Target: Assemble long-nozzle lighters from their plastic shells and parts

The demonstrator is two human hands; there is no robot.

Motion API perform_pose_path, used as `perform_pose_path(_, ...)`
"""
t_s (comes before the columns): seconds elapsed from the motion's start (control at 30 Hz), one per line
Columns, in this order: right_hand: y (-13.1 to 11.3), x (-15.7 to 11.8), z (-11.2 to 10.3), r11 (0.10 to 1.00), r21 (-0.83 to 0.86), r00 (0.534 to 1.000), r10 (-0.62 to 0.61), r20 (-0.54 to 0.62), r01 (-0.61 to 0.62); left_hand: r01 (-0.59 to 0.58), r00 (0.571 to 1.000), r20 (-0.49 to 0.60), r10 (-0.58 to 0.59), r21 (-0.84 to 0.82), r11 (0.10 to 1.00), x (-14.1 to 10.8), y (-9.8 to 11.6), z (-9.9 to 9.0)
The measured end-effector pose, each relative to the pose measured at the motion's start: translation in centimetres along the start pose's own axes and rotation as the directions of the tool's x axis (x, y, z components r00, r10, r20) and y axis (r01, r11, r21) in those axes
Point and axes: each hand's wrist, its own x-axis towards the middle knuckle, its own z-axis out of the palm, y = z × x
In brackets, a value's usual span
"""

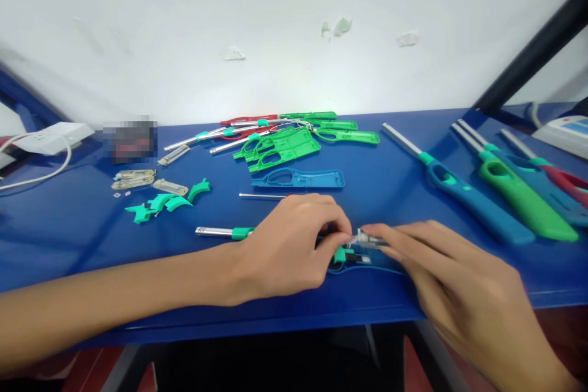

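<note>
My right hand grips a small clear fuel tank with a whitish fitting at its left end. At that end my left hand pinches thumb and forefinger together on something too small to make out. Beneath both hands lies an open blue lighter half-shell, partly hidden, with a green trigger and a thin wire in it. A metal lighter tube with a green collar sticks out to the left from behind my left hand. A thin screwdriver lies just beyond that hand.
Green half-shells and metal tubes lie at the back, near a blue half-shell. Several closed lighters lie at right. Green triggers and clear tanks lie at left. The shelf's front edge is close to me.
</note>
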Motion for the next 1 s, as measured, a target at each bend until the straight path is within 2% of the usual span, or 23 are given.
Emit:
perform_pose_path(0.2, 0.14, 0.00, 0.13, 0.999, 0.038, 1.000, 0.009, 0.003, -0.009, -0.012, 1.000, -0.004, 0.012, -0.012, 1.000, 0.00, -0.23, -0.04)
perform_pose_path(0.63, -0.52, -0.07, 0.17, 0.997, 0.036, 0.997, 0.068, -0.041, -0.067, 0.058, 0.998, -0.007, -0.058, -0.001, 0.998, 0.22, 0.47, -0.37)
perform_pose_path(1.0, -0.05, -0.62, 0.21, 0.998, 0.029, 0.999, 0.051, 0.002, -0.051, 0.040, 0.999, -0.021, -0.040, -0.010, 0.999, -0.03, 0.17, -0.18)
